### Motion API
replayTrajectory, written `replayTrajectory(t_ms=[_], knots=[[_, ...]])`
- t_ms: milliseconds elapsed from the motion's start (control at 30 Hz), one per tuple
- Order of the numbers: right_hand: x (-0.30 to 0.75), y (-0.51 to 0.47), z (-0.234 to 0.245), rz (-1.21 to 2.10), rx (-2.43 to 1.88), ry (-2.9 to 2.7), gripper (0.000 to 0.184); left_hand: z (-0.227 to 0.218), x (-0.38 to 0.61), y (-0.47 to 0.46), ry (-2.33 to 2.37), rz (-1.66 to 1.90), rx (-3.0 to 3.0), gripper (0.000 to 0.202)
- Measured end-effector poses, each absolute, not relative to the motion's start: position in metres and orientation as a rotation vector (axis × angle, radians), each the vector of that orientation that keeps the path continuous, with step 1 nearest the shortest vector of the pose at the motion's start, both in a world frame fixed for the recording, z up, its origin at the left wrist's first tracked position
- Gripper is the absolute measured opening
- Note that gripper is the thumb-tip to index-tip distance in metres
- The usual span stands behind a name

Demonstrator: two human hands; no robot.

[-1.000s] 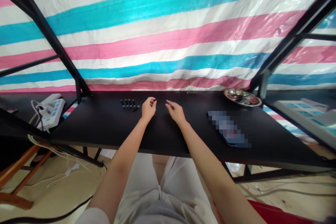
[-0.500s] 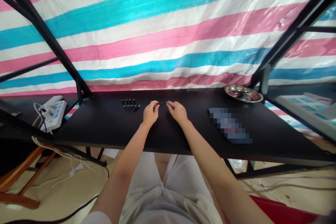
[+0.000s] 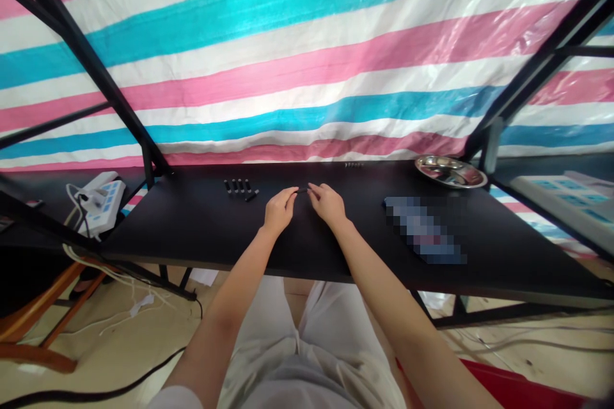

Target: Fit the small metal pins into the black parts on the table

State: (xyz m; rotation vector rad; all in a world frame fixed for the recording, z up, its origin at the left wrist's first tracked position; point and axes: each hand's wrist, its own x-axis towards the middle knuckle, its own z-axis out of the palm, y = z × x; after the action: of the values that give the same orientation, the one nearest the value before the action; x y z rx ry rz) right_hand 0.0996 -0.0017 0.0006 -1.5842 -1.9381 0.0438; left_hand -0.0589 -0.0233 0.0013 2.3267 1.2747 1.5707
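Observation:
Between my fingertips, just above the black table [image 3: 201, 230], is a small dark stick-shaped piece [image 3: 302, 191]; its exact kind is too small to make out. My left hand [image 3: 279, 209] pinches its left end with thumb and forefinger. At the other end, my right hand [image 3: 329, 203] closes its fingertips on it. To the left of my left hand stand several short black cylinders [image 3: 236, 186] with light ends, and one similar cylinder [image 3: 252, 195] lies on its side. A row of tiny metallic pieces [image 3: 354, 165] sits at the table's back edge.
A round steel plate [image 3: 451, 172] rests at the back right. Nearer me lies a blurred-out blue object [image 3: 425, 230]. Power strips [image 3: 103, 204] with cables are on the left. Black metal frame posts [image 3: 119, 102] flank the table, and a striped plastic sheet [image 3: 307, 64] hangs behind.
My fingertips have drawn closer along the dark piece, covering the light tip that showed at its right end. The whole view has shifted slightly.

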Motion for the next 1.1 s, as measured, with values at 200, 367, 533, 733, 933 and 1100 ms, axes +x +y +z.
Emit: replayTrajectory(t_ms=[200,367,533,733,933,1100], knots=[[0.098,-0.001,-0.002,0.008,-1.535,-2.000,0.037,-0.003,-0.060,-0.024,1.293,1.515,2.304,0.027],[0.095,-0.003,-0.001,0.021,-1.431,-2.092,0.047,-0.003,-0.060,-0.023,1.336,1.434,2.276,0.024],[0.092,-0.006,-0.001,0.044,-1.392,-2.131,0.051,-0.002,-0.061,-0.023,1.338,1.368,2.264,0.022],[0.091,-0.009,0.001,0.081,-1.348,-2.121,0.049,-0.002,-0.062,-0.023,1.339,1.374,2.283,0.023],[0.089,-0.010,0.002,0.082,-1.302,-2.088,0.046,-0.004,-0.064,-0.021,1.376,1.374,2.233,0.024],[0.088,-0.008,-0.002,0.143,-1.219,-2.041,0.035,-0.002,-0.063,-0.022,1.362,1.390,2.141,0.024]])
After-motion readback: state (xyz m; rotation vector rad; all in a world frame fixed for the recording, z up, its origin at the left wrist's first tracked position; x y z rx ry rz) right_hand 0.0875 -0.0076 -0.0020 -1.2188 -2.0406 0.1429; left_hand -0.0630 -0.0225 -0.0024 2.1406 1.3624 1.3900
